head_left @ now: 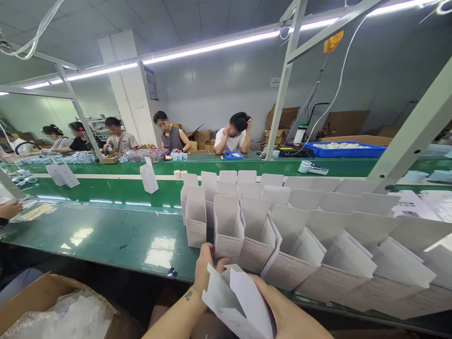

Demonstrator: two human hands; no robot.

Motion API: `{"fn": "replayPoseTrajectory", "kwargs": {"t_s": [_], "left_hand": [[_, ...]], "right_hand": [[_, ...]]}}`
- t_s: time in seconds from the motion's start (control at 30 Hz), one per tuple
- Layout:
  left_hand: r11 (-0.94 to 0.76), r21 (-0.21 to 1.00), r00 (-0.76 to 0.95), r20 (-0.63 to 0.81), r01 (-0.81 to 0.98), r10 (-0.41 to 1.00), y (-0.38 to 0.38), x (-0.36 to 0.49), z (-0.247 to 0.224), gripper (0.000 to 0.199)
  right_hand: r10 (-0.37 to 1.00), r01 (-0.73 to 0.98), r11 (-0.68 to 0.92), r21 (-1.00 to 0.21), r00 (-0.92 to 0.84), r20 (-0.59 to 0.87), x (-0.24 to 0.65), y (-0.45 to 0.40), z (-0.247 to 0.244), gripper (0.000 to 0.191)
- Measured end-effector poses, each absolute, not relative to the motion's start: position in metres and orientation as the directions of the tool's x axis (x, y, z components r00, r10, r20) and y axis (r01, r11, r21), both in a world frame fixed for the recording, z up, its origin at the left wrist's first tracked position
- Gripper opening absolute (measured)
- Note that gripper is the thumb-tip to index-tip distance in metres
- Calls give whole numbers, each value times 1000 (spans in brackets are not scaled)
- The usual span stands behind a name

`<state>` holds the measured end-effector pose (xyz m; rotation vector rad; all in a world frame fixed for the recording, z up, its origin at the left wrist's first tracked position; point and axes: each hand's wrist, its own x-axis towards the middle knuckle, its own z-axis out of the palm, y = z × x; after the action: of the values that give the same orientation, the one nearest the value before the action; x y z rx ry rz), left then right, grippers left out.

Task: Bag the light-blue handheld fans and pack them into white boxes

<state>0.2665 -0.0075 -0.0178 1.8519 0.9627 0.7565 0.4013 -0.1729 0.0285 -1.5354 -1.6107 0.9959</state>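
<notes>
Near the bottom centre, my right hand [282, 306] is wrapped around an open white carton [229, 301], tilted, with its top flaps spread. My left hand [205, 266] reaches to the bench edge, its fingers and thumb at the lower corner of another open white carton [229, 245] that stands upright. Part of that thumb is hidden behind the carton in my right hand. More white cartons [196, 230] stand close together in several rows to the right, tops open and back flaps raised.
A green workbench [134, 235] runs to the left beside a green conveyor [106, 188] carrying a lone carton [150, 178]. A cardboard box [38, 292] with clear plastic bags is at lower left. Several people sit across the line. A blue tray [346, 149] and metal posts [287, 80] stand beyond.
</notes>
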Motion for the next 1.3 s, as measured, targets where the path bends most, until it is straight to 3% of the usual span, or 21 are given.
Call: {"fn": "replayPoseTrajectory", "kwargs": {"t_s": [0.17,0.3,0.33,0.4,0.5,0.63,0.73,0.8,0.9,1.0,1.03,1.1,1.17,1.3], "left_hand": [[-466,845,587,243,262,772,3,245,-16,22],[-399,877,291,322,268,901,49,218,1,31],[-366,893,294,287,261,912,61,215,7,39],[-288,933,462,163,215,872,80,215,15,56],[-186,967,628,38,172,777,86,228,14,53],[-206,975,632,106,88,768,79,241,3,47],[-100,993,657,39,56,753,80,225,5,51],[-27,998,548,-7,55,837,79,199,15,41],[-144,986,333,164,-84,928,65,147,40,24],[-360,905,518,426,-227,742,48,98,71,21],[-368,895,626,442,-253,643,44,86,79,35],[-278,923,756,379,-267,534,42,73,87,71],[-111,956,779,287,-272,557,41,72,86,88],[260,935,831,62,-242,553,30,86,70,70]], "right_hand": [[998,413,6,-911,-54,-18,406,-180,22,110],[1000,397,-9,-918,-14,-16,409,-183,11,113],[999,402,-14,-915,-22,-25,408,-181,10,112],[997,418,-14,-908,-66,-46,403,-176,9,111],[988,456,-8,-890,-133,-77,392,-162,13,107],[977,506,-1,-863,-185,-110,377,-146,19,104],[979,482,42,-875,-193,-59,371,-141,20,105],[986,417,72,-906,-169,0,368,-137,21,107],[990,325,98,-941,-131,58,361,-127,23,103],[982,293,139,-946,-167,93,352,-112,29,97],[975,280,158,-947,-196,105,349,-105,31,96],[953,239,188,-953,-279,118,340,-89,36,98],[916,206,208,-956,-384,116,330,-71,41,98],[783,146,201,-969,-619,69,308,-40,51,103]]}}
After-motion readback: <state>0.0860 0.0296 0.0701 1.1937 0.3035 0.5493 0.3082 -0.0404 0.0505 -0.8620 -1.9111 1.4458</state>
